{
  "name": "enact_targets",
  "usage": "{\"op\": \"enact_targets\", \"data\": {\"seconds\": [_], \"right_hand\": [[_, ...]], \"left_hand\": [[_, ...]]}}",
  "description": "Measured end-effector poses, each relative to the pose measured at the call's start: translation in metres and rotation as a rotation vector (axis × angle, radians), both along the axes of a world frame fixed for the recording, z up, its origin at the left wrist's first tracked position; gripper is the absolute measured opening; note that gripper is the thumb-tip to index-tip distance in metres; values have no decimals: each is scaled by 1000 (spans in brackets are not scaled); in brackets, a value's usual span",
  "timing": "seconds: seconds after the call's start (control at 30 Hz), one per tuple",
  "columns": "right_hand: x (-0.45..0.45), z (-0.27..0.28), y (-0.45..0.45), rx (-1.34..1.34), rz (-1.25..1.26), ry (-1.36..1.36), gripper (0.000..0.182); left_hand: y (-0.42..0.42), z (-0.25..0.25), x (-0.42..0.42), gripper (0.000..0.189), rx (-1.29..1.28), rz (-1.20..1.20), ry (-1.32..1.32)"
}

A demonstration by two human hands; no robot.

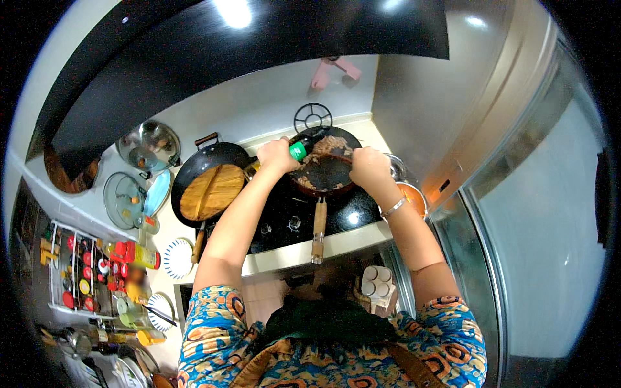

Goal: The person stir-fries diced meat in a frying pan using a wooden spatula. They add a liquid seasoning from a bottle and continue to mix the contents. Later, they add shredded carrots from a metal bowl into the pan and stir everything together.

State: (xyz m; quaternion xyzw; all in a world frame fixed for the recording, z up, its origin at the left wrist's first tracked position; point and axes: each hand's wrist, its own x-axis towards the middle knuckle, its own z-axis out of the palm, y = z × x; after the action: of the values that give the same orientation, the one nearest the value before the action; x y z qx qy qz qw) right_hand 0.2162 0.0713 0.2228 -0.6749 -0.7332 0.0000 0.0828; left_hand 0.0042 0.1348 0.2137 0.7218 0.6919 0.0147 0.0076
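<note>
My left hand [277, 157] is closed around a dark bottle with a green label [298, 151]. The bottle lies tilted, its neck over a dark frying pan [318, 172] on the hob. In my right hand [372, 167] is the handle of a reddish-brown spatula [339, 157], whose far end lies in the pan. Browned minced meat [331, 144] is gathered at the pan's far side, with smaller bits nearer me. The pan's wooden handle [319, 225] points towards me. Whether liquid leaves the bottle is too small to tell.
Left of the pan stands a wok [218, 153] with a wooden lid [213, 191] resting in it. A bowl of orange contents [412, 196] sits by my right forearm. Striped plates [178, 258] and a seasoning rack [73, 271] are at left. The range hood [242, 43] hangs above.
</note>
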Motion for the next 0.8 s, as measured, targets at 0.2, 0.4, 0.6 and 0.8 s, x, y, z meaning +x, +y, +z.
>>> {"op": "enact_targets", "data": {"seconds": [0.2, 0.4, 0.6, 0.8], "right_hand": [[-18, -52, 37, 35, -17, 82, 18], [-23, 3, -31, -92, 24, -90, 21], [-28, 26, -20, 11, -44, -174, 10], [-29, -51, 78, 122, -146, 5, 14]], "left_hand": [[-11, -19, -32, 84, 0, 75, -470], [-44, -28, -86, 64, 373, -163, -1343], [-140, 17, -204, 58, 572, -177, -1634], [-248, 4, -332, 57, 993, 273, -962]]}}
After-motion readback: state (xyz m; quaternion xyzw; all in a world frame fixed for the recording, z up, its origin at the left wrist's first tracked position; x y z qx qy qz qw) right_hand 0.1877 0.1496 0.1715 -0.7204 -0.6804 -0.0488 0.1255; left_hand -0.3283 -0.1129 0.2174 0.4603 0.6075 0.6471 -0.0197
